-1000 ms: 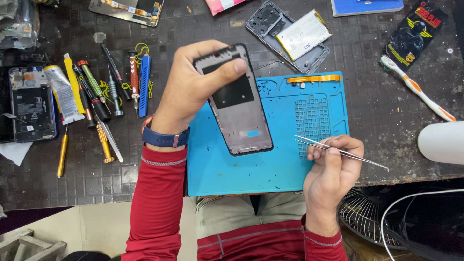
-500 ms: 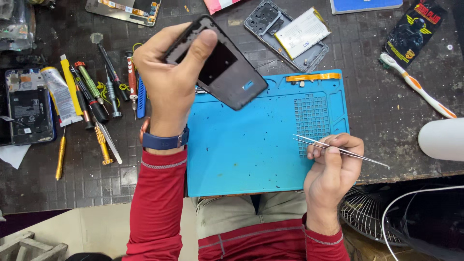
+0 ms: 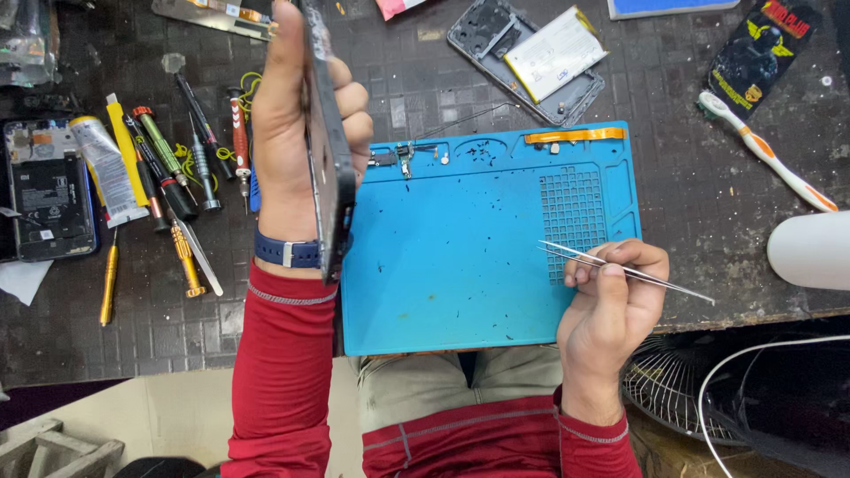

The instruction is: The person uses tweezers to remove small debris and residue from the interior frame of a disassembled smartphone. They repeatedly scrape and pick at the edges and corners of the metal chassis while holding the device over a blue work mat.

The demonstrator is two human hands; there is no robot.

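Observation:
My left hand (image 3: 297, 133) grips a dark phone frame (image 3: 326, 150), lifted off the table and turned edge-on towards me, at the left edge of the blue work mat (image 3: 460, 265). My right hand (image 3: 611, 305) rests at the mat's right front corner and pinches metal tweezers (image 3: 620, 265), whose tips point left over the mat's grid area. Small parts and an orange flex strip (image 3: 574, 135) lie along the mat's far edge.
Screwdrivers and a glue tube (image 3: 164, 177) lie left of the mat, beside an opened phone (image 3: 49, 190). Another phone body with a battery (image 3: 536, 57) lies behind. A toothbrush (image 3: 766, 150) and a white cylinder (image 3: 810, 250) are at right; a fan (image 3: 682, 398) stands below the table edge.
My left hand lifted the phone frame off the mat, moved it left and turned it from flat to edge-on. My right hand with the tweezers stayed in place.

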